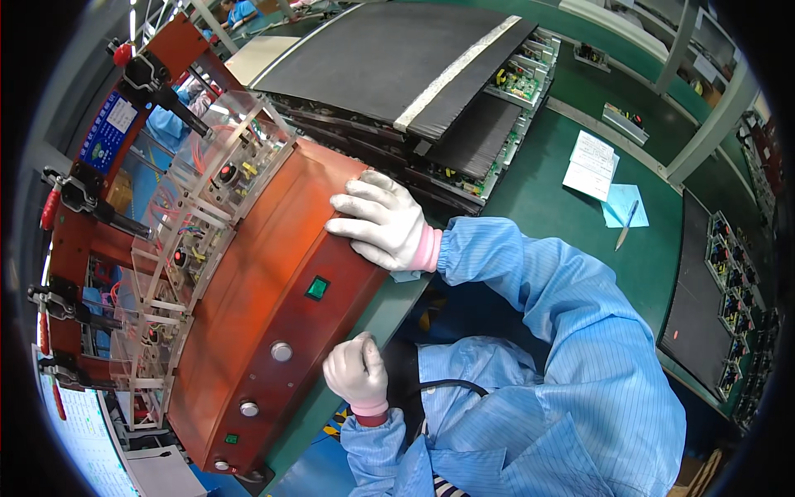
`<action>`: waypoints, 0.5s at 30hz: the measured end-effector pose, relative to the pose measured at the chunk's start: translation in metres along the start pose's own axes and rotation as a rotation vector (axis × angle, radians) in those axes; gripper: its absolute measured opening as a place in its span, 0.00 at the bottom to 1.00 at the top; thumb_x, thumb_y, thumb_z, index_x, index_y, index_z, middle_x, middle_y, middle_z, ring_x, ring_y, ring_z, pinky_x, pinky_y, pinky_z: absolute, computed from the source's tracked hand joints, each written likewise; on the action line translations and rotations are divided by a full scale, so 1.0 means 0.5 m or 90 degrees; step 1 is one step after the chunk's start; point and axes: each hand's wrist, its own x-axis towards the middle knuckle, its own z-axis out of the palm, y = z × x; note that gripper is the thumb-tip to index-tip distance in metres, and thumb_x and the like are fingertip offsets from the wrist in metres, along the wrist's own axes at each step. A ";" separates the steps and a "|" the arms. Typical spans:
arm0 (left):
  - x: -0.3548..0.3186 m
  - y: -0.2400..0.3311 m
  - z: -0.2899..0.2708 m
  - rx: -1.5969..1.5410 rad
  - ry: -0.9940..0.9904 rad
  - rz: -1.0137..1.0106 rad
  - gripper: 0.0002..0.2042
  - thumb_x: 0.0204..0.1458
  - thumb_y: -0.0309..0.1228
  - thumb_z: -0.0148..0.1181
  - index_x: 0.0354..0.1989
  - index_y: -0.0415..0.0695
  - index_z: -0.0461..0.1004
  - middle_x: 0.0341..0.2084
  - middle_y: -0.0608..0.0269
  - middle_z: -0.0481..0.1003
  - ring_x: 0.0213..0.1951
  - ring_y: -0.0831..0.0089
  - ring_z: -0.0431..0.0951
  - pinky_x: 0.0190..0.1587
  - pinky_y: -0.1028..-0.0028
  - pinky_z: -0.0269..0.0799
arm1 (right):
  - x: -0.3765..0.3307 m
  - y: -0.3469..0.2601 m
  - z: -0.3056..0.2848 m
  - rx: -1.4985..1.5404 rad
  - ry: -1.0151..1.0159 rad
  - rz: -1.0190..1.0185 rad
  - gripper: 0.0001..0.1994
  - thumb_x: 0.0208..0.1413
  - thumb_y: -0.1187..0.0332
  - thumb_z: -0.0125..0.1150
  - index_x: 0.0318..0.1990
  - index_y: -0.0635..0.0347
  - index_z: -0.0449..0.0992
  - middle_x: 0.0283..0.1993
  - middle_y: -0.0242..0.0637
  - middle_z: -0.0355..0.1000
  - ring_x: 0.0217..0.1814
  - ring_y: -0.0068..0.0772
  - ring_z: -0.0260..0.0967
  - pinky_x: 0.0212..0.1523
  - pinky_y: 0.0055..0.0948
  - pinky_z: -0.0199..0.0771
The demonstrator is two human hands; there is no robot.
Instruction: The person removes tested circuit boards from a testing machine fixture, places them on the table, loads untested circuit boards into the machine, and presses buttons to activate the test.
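My right hand (385, 219), in a white glove with a pink cuff, lies with outstretched fingers on the top edge of an orange-red test machine (273, 240). Nothing shows in its grip. My left hand (358, 373), also gloved in white, is curled into a loose fist close to the machine's front panel, and nothing shows in it. On that panel are a green switch (317, 287) and several round silver buttons, one of them a silver button (281, 351) near my left hand. Behind the machine's top stand clear plastic fixtures (195, 224) with wires and small parts.
Toggle clamps with red handles, such as one clamp (74, 195), line the machine's frame. Black-covered racks (389, 62) of circuit boards are stacked beyond my right hand. Papers (590, 164) and a pen (627, 225) lie on the green bench. A black mat (696, 306) bears more boards.
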 end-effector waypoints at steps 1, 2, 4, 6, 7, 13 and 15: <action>0.000 0.000 0.001 0.000 -0.001 0.000 0.05 0.54 0.34 0.62 0.32 0.49 0.83 0.28 0.69 0.80 0.30 0.67 0.75 0.41 0.69 0.69 | 0.000 0.000 0.000 0.000 0.000 0.000 0.21 0.55 0.62 0.63 0.58 0.47 0.81 0.65 0.40 0.74 0.70 0.48 0.66 0.75 0.56 0.60; 0.000 0.000 0.002 0.000 -0.002 0.000 0.06 0.54 0.34 0.62 0.32 0.49 0.83 0.28 0.69 0.80 0.30 0.67 0.75 0.41 0.69 0.69 | -0.001 0.001 0.000 -0.001 0.000 0.001 0.21 0.56 0.62 0.63 0.58 0.47 0.81 0.65 0.40 0.73 0.70 0.48 0.66 0.75 0.56 0.60; 0.000 0.000 0.003 -0.003 -0.006 0.002 0.06 0.54 0.34 0.62 0.32 0.49 0.83 0.28 0.69 0.80 0.30 0.67 0.75 0.41 0.70 0.69 | -0.002 0.001 -0.002 -0.004 -0.002 0.004 0.21 0.56 0.61 0.63 0.58 0.47 0.81 0.65 0.40 0.73 0.70 0.48 0.66 0.75 0.56 0.60; 0.001 -0.001 0.002 0.001 -0.006 0.001 0.06 0.54 0.34 0.62 0.32 0.49 0.83 0.28 0.69 0.80 0.30 0.67 0.75 0.41 0.70 0.69 | 0.000 0.002 0.000 0.004 -0.001 0.004 0.21 0.56 0.61 0.63 0.58 0.47 0.81 0.65 0.40 0.73 0.70 0.48 0.65 0.75 0.56 0.60; 0.002 -0.001 0.002 0.002 -0.006 0.000 0.06 0.54 0.34 0.62 0.32 0.49 0.83 0.28 0.69 0.80 0.30 0.67 0.75 0.41 0.70 0.68 | 0.002 0.002 0.001 0.008 0.000 0.004 0.21 0.56 0.61 0.63 0.59 0.47 0.81 0.65 0.40 0.73 0.70 0.48 0.65 0.75 0.56 0.60; 0.003 -0.003 0.001 0.001 -0.007 0.007 0.06 0.54 0.35 0.62 0.32 0.49 0.83 0.28 0.68 0.80 0.29 0.67 0.75 0.41 0.70 0.68 | 0.003 0.004 0.001 0.015 0.006 -0.002 0.21 0.57 0.61 0.62 0.59 0.46 0.81 0.65 0.40 0.73 0.70 0.47 0.65 0.75 0.56 0.59; 0.001 -0.002 0.001 0.001 -0.010 0.005 0.06 0.54 0.35 0.62 0.32 0.49 0.83 0.28 0.68 0.80 0.29 0.67 0.75 0.41 0.70 0.68 | -0.001 0.004 0.000 0.014 0.003 0.001 0.21 0.57 0.61 0.62 0.59 0.46 0.81 0.65 0.40 0.73 0.71 0.47 0.65 0.75 0.56 0.59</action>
